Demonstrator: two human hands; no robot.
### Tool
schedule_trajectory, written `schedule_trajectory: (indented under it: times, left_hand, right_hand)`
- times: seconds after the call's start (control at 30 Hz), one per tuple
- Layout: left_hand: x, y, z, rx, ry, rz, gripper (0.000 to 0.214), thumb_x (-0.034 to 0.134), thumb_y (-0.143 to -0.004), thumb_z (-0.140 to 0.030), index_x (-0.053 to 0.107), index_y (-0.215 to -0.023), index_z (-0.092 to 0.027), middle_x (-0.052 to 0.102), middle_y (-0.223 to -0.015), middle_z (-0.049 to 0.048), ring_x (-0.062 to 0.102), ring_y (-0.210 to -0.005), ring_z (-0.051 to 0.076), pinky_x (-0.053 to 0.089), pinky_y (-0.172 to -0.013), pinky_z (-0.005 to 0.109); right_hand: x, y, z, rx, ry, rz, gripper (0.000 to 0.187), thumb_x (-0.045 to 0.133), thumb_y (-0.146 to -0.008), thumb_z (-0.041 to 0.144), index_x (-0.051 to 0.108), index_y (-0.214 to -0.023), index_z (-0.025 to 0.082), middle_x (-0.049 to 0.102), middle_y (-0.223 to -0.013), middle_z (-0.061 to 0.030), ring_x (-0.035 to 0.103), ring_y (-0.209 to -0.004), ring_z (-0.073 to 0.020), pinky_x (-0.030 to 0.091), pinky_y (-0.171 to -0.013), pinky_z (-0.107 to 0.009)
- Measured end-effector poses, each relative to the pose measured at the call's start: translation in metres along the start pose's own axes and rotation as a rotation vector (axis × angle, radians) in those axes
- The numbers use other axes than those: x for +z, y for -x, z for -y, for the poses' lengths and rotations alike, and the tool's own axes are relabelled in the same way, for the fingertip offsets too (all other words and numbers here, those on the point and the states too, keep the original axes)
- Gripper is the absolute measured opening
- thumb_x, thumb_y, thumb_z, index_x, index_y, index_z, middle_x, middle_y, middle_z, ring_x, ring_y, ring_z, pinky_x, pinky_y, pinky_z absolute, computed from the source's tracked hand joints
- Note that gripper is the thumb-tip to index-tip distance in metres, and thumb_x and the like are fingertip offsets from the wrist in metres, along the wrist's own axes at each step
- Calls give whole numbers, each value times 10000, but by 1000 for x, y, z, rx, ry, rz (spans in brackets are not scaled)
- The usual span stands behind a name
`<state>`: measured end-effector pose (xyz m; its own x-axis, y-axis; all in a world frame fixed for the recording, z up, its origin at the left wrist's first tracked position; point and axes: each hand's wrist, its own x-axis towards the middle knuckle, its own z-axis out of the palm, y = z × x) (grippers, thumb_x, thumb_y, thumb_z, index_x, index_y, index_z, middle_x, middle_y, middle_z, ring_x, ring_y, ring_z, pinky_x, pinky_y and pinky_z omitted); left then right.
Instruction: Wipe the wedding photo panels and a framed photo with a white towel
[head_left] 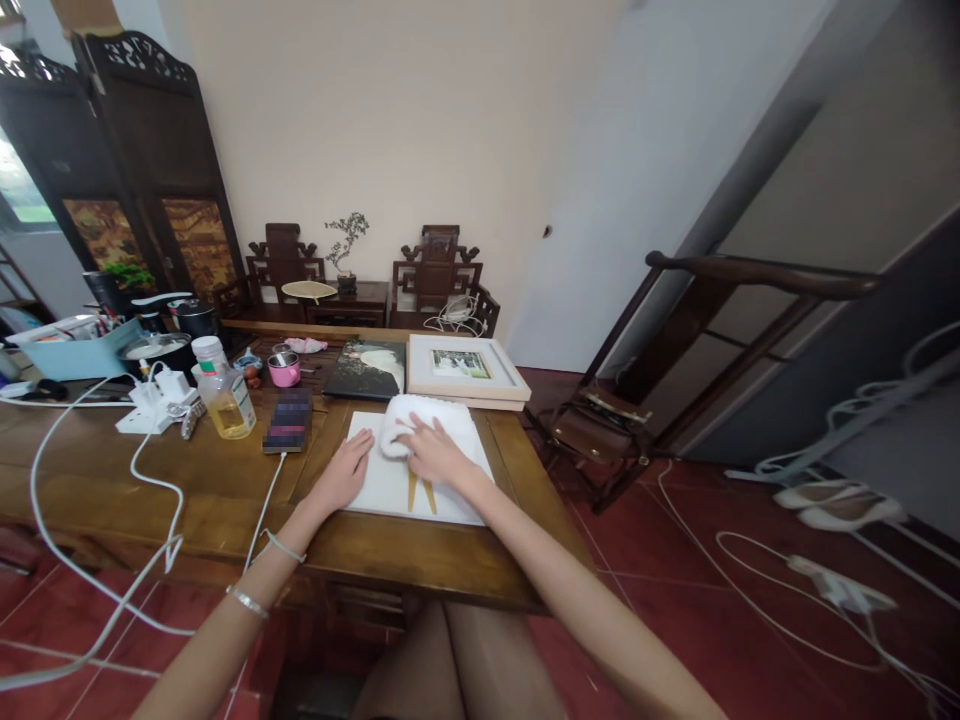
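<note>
Sits at a wooden surface (187, 500), both forearms stretched forward. Lays the right hand (435, 455) palm down on a bunched white cloth (405, 412), grip spread, fingers flat over the cloth's near edge, pinching nothing. Rests the left hand (345, 472) flat on the left edge of a white picture panel (382, 492), grip likewise spread, fingertips pointing away, just beside the cloth; cannot tell whether touching it. Wears two thin bracelets (247, 601) on the left forearm.

Panel flat on the surface near its front right corner, cloth on its far half. Two yellowish tapering marks (421, 494) on the panel's near part, just below the right wrist.

Just behind the panel, a pale-framed picture (461, 368) lying flat. Left of that, a dark painting (366, 370). Left of the panel, a phone (287, 422), blurred, with a white cable (264, 515) running off the front edge. Further left, a bottle of yellow liquid (226, 400), a pink cup (284, 371) and a white power strip (154, 412). Right of the surface, a dark wooden chair (600, 432) on the red tile floor (675, 560).
</note>
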<state>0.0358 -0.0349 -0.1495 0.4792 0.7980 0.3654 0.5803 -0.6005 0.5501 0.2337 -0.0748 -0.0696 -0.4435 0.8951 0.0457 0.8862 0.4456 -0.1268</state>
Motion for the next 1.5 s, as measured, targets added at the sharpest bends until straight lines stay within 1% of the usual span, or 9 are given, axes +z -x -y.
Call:
schedule_trajectory:
  times: [0.13,0.43,0.53,0.7,0.83,1.07,1.23,1.37,1.5]
  left_hand:
    - [0,0,1,-3,16,5,441,321,-905,-253,501,-1292,-144,438,-1411,122,355,-1343,219,234,-1130,479]
    - [2,0,4,16,-13,11,434,325,-904,-239,492,-1299,-173,432,-1418,105,349,-1346,216,252,-1121,485]
    - [2,0,4,7,-7,15,434,322,-905,-247,501,-1292,-166,438,-1413,108,355,-1343,219,251,-1123,478]
    - [0,-1,-1,-22,55,7,442,330,-905,-284,514,-1283,-145,452,-1401,112,359,-1340,226,241,-1129,464]
    - [-8,-5,-5,-133,208,-91,470,344,-918,-378,520,-1278,-134,489,-1372,106,420,-1302,227,267,-1121,419]
    - [-20,-7,-13,-330,419,-285,553,216,-954,-453,514,-1282,-120,508,-1357,87,461,-1269,211,323,-1091,366]
    - [-16,-1,-25,-159,231,-157,488,326,-923,-431,582,-1210,-130,552,-1311,94,484,-1249,235,331,-1083,402]
    - [-9,0,-19,-69,91,-46,415,424,-876,-308,567,-1228,-140,528,-1330,112,434,-1288,249,280,-1109,438]
    - [-8,0,-14,-37,36,-19,433,411,-862,-238,536,-1266,-145,511,-1350,107,419,-1301,238,273,-1114,446]
  right_hand:
    - [6,-5,8,-15,53,-26,496,439,-736,47,560,-1209,134,378,-1440,-163,208,-1373,-332,188,-1040,-633]
    - [-2,95,57,-264,-93,55,454,458,-678,64,639,-1078,183,423,-1422,-107,232,-1374,-300,171,-1094,-568]
    - [-5,82,44,-214,-128,58,500,453,-663,60,623,-1120,173,432,-1414,-122,247,-1372,-275,181,-1104,-528]
    - [0,20,18,-28,-50,2,510,429,-730,88,557,-1221,133,423,-1413,-157,249,-1368,-294,191,-1083,-551]
    - [8,-13,26,86,17,-42,500,412,-764,100,538,-1247,134,393,-1436,-144,242,-1362,-336,184,-1050,-614]
    - [-4,35,60,-349,-53,55,452,436,-706,63,635,-1094,184,491,-1369,-108,265,-1364,-266,218,-1074,-541]
    - [-24,71,49,-259,-138,169,473,427,-673,46,646,-1064,198,618,-1208,-111,344,-1332,-237,256,-1075,-481]
    - [-23,47,21,-55,-90,95,495,398,-714,53,619,-1135,188,624,-1175,-128,442,-1259,-275,349,-994,-451]
    - [-10,-8,0,-18,-103,-15,502,393,-723,50,602,-1170,147,629,-1175,-135,453,-1238,-291,347,-979,-420]
